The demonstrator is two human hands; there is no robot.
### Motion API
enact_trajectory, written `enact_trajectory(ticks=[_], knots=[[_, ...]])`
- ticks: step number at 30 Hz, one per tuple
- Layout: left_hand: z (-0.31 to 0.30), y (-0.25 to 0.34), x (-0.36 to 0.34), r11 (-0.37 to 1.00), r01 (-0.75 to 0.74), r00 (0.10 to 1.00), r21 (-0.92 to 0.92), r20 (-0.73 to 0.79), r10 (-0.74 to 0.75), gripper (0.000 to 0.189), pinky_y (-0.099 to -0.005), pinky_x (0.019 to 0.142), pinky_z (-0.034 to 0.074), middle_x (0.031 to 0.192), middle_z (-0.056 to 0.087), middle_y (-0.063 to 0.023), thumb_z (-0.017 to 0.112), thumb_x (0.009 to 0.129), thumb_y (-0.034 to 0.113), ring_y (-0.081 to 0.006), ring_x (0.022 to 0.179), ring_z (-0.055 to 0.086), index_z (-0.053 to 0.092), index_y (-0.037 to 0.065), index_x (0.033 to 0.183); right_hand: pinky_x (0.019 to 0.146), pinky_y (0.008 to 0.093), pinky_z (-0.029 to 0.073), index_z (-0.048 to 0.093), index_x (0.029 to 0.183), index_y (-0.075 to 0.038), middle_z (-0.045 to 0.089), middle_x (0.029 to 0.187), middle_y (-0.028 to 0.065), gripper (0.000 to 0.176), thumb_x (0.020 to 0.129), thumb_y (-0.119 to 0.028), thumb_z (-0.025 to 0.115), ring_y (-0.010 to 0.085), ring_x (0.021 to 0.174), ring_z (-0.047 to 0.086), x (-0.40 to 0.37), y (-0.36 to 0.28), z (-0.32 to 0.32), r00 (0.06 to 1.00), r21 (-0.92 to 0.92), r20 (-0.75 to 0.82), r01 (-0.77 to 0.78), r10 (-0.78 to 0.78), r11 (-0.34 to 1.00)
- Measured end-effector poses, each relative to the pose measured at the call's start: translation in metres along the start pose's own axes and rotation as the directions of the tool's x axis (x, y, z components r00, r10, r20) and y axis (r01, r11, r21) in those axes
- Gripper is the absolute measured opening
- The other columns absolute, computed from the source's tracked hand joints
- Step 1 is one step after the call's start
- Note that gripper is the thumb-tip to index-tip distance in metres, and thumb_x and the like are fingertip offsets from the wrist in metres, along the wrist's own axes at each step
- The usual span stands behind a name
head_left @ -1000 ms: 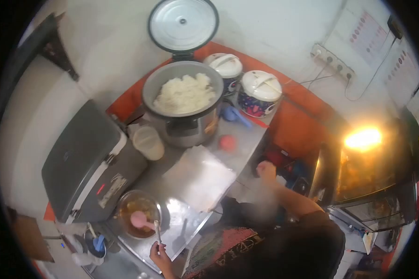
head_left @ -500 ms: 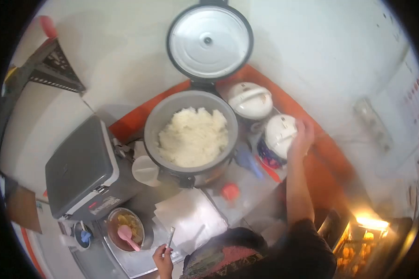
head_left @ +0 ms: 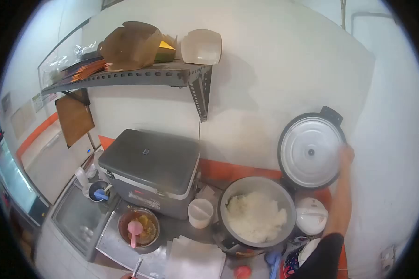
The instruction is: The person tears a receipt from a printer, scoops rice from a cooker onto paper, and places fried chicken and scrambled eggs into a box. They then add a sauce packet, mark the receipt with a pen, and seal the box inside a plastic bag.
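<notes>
My right hand (head_left: pixel 346 156) is at the right edge of the raised rice cooker lid (head_left: pixel 311 152), gripping its rim, with some fingers hidden. Below the lid stands the open rice cooker (head_left: pixel 226 223), with white rice (head_left: pixel 256 217) heaped inside. At the bottom edge only a bit of my left hand (head_left: pixel 127 276) shows, closed on a slim whitish stick (head_left: pixel 137 266) that looks like a marker. Sheets of white paper (head_left: pixel 195 259) lie just right of it. A metal bowl (head_left: pixel 122 229) of yellowish food with a pink ladle (head_left: pixel 134 228) sits beyond my left hand.
A grey cooler box (head_left: pixel 149 160) and a white cup (head_left: pixel 200 214) stand left of the cooker. White-lidded pots (head_left: pixel 311 216) stand at its right. Blue utensils (head_left: pixel 273 261) and a red object (head_left: pixel 242 272) lie in front. A metal shelf (head_left: pixel 125 80) with cardboard boxes hangs above.
My right hand has left the white-lidded pot and moved up to the rice cooker lid. The view has swung left and up, bringing in the shelf. My left hand keeps the stick.
</notes>
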State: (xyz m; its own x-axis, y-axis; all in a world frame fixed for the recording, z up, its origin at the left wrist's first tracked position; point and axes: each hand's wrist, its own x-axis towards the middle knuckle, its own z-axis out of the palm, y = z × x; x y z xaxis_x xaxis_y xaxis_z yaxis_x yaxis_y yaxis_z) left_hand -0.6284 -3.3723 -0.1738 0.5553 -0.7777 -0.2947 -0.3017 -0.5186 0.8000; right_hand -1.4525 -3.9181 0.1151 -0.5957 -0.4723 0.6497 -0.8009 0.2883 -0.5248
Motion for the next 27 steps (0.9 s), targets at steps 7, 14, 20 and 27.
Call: enact_trajectory(ticks=[7,14,20,27], knots=[[0.015,0.028,0.042,0.946,-0.322,0.947,-0.025,-0.019,0.322,0.016,-0.0286,0.066,0.050,0.077,0.069,-0.0093,0.062,0.088,0.008,-0.0153,0.070,0.065,0.069,-0.006,0.094,0.089,0.0354,0.049,0.065,0.114,0.005,0.069,0.105,0.0114,0.043,0.076,-0.014,0.072,0.0230,0.095,0.064,-0.153,-0.104,-0.168,0.917,0.417,0.191,0.249,-0.352,0.874],[0.021,0.042,0.046,0.940,-0.274,0.959,-0.204,0.014,0.283,0.017,-0.0288,0.067,0.051,0.080,0.070,-0.0095,0.063,0.088,0.008,-0.0154,0.072,0.065,0.068,-0.005,0.098,0.098,0.0452,0.039,0.059,0.123,-0.009,0.051,0.113,0.0141,0.080,0.045,-0.013,0.078,0.0358,0.111,0.050,-0.333,-0.116,-0.177,0.428,0.401,0.439,0.694,-0.790,0.598],[0.002,0.024,0.035,0.947,-0.213,0.970,-0.241,0.063,0.234,0.020,-0.0296,0.072,0.051,0.084,0.070,-0.0095,0.064,0.088,0.010,-0.0150,0.078,0.065,0.069,-0.004,0.101,0.105,0.0499,0.034,0.052,0.136,-0.015,0.041,0.130,0.0161,0.093,0.047,-0.013,0.078,0.0378,0.124,0.038,-0.399,-0.105,-0.157,0.454,0.336,0.640,0.561,-0.621,0.756],[-0.043,-0.024,0.030,0.939,-0.320,0.947,-0.123,-0.070,0.314,0.020,-0.0278,0.072,0.051,0.083,0.069,-0.0061,0.062,0.092,0.013,-0.0130,0.078,0.063,0.069,-0.003,0.103,0.116,0.0461,0.026,0.047,0.140,-0.004,0.040,0.143,0.0128,0.080,0.065,-0.013,0.075,0.0328,0.137,0.034,-0.419,-0.070,-0.133,0.552,0.431,0.495,0.515,-0.671,0.741]])
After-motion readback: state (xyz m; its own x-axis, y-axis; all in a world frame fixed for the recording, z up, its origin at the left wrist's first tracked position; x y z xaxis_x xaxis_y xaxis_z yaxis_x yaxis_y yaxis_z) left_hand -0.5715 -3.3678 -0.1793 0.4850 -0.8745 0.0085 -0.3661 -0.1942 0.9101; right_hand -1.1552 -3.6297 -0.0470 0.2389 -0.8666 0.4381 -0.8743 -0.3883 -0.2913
